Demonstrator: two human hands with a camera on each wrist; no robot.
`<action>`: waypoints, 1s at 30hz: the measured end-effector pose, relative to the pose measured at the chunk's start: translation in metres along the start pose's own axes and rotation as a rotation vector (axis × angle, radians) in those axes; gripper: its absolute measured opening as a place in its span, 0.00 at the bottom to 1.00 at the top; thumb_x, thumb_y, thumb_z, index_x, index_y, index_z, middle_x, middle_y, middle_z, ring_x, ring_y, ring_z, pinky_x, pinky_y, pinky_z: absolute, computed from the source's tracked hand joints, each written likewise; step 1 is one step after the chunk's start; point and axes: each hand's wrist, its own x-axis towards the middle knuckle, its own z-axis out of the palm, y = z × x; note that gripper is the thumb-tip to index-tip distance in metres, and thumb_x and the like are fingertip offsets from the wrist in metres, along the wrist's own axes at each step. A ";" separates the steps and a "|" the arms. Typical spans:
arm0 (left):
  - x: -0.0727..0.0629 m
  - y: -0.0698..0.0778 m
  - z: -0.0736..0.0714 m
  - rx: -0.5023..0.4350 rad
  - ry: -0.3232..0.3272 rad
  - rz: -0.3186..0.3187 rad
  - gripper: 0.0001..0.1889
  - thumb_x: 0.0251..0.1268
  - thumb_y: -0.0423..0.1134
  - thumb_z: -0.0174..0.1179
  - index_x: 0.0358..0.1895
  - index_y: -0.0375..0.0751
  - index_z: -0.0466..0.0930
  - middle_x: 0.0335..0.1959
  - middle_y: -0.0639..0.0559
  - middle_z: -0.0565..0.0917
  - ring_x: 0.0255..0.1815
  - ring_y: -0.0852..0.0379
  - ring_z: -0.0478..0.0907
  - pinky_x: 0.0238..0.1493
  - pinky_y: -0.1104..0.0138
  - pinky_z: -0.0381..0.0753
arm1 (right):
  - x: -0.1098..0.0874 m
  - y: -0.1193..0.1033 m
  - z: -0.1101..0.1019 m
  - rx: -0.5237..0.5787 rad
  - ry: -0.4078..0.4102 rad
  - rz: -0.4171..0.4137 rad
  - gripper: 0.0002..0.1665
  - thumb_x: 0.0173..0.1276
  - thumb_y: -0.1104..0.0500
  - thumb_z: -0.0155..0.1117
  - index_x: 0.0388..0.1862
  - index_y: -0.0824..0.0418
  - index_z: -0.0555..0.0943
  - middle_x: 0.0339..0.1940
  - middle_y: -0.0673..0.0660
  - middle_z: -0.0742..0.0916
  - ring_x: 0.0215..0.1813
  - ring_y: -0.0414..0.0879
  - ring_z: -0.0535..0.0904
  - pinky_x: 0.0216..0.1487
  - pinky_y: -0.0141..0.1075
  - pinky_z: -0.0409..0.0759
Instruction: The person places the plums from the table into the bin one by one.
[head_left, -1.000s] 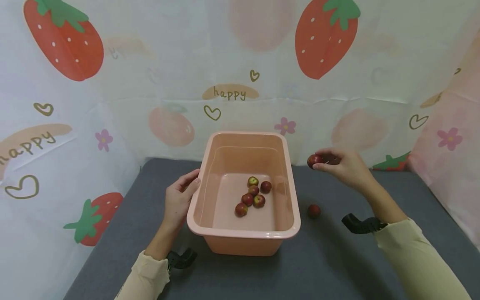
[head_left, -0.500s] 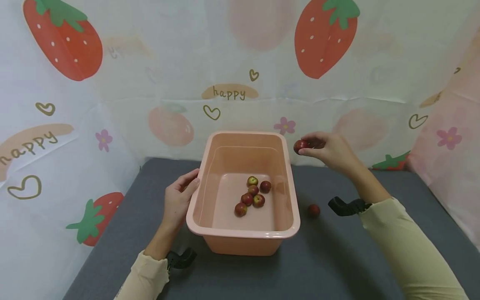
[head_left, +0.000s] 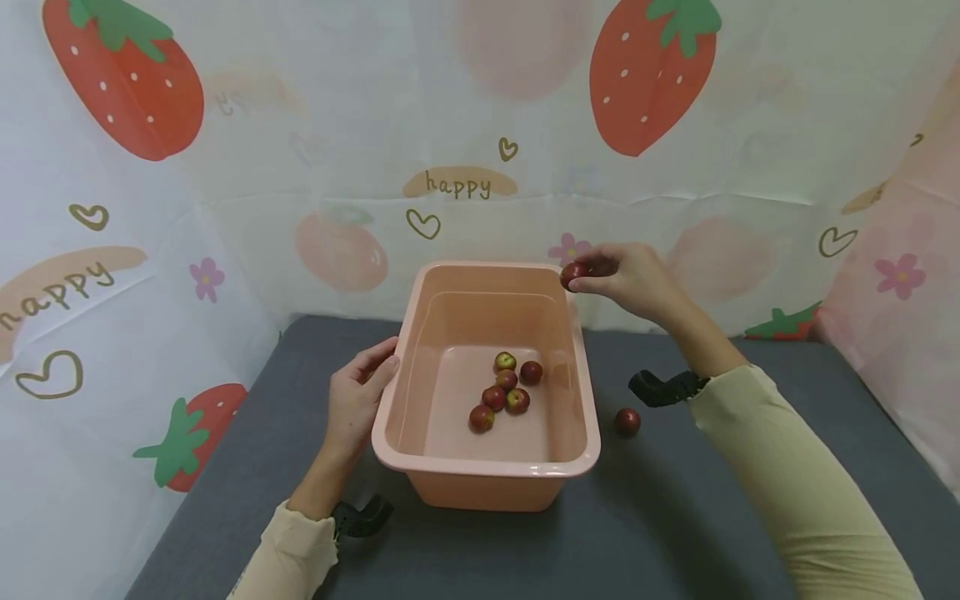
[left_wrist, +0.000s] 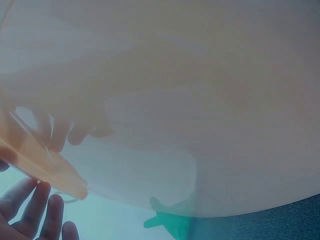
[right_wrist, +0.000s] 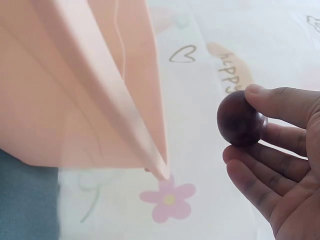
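My right hand [head_left: 626, 279] pinches a dark red plum [head_left: 573, 276] between thumb and fingers, at the far right corner of a pink plastic basin [head_left: 495, 468]. In the right wrist view, the plum [right_wrist: 240, 120] sits at the fingertips, apart from the basin's rim [right_wrist: 117, 95]. My left hand [head_left: 358, 402] holds the basin's left rim, thumb on top; its fingers [left_wrist: 52, 215] show beside the rim [left_wrist: 62, 172] in the left wrist view. Several red and green plums [head_left: 493, 397] lie on the basin's floor. One more plum [head_left: 627, 422] rests on the table right of the basin.
A grey cloth [head_left: 517, 554] covers the table. Close behind and at both sides hang white curtains [head_left: 337, 100] printed with strawberries, flowers and hearts. A black wrist mount [head_left: 663, 388] sticks out from the right sleeve, and another mount [head_left: 363, 517] from the left.
My right hand has carried its plum left and upward in the head view, from beside the basin to its far right corner. The left hand, the basin and the other plums have stayed put.
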 end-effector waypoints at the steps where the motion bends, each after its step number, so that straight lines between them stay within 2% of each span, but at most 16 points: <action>1: 0.000 0.000 0.000 0.002 0.001 -0.001 0.19 0.69 0.34 0.59 0.62 0.35 0.77 0.58 0.35 0.79 0.43 0.71 0.83 0.44 0.74 0.84 | 0.002 -0.001 0.001 0.013 -0.003 -0.004 0.22 0.64 0.54 0.70 0.54 0.63 0.82 0.46 0.62 0.88 0.48 0.53 0.85 0.53 0.47 0.83; 8: 0.000 0.000 0.000 0.021 -0.004 -0.009 0.20 0.69 0.36 0.59 0.62 0.36 0.77 0.58 0.34 0.79 0.43 0.71 0.82 0.43 0.75 0.84 | 0.017 -0.008 0.011 0.028 0.000 -0.015 0.22 0.61 0.56 0.72 0.53 0.63 0.83 0.43 0.62 0.89 0.46 0.51 0.85 0.47 0.40 0.81; 18: 0.000 -0.001 -0.001 0.015 -0.010 -0.009 0.20 0.69 0.36 0.60 0.62 0.37 0.77 0.58 0.35 0.80 0.43 0.70 0.83 0.44 0.75 0.84 | 0.034 -0.020 0.024 -0.013 -0.046 0.018 0.24 0.62 0.53 0.71 0.54 0.63 0.82 0.45 0.62 0.87 0.46 0.51 0.83 0.50 0.45 0.83; 30: 0.001 -0.001 0.000 -0.009 -0.007 -0.011 0.19 0.69 0.36 0.59 0.61 0.36 0.77 0.58 0.34 0.79 0.44 0.69 0.83 0.44 0.74 0.84 | 0.053 -0.033 0.049 -0.008 -0.118 0.044 0.21 0.62 0.52 0.71 0.51 0.62 0.83 0.45 0.59 0.88 0.47 0.50 0.82 0.49 0.41 0.82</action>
